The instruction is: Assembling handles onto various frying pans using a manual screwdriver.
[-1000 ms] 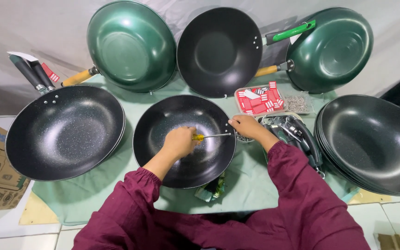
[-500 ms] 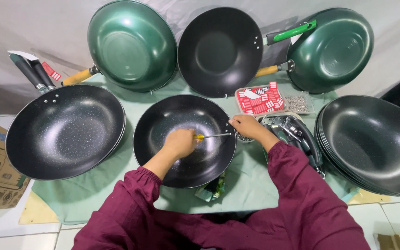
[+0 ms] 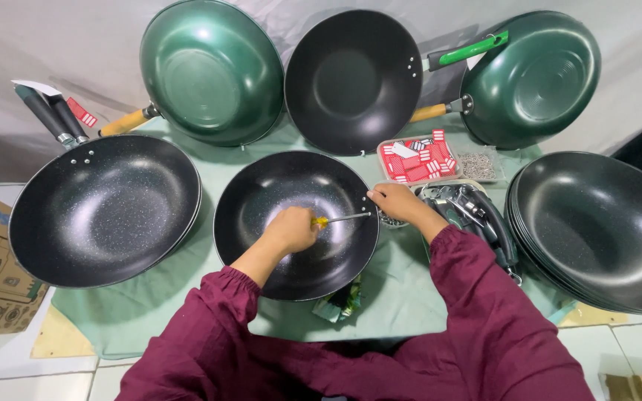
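left hand (image 3: pixel 291 230) grip: clenched on screwdriver (image 3: pixel 339 219) | right hand (image 3: pixel 395 202): pinching wok (image 3: pixel 295 223) rim

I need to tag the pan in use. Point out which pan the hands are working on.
The black wok in the middle of the green cloth: the left hand holds a yellow-handled screwdriver inside it, the right hand at its rim. The other pans are untouched.

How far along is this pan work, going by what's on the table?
Looks done: four pans at the back and left already carry handles, like the green pan. In hand: the left hand drives a screwdriver toward the rim of the middle black pan, which the right hand steadies. Left: a stack of handleless pans at right.
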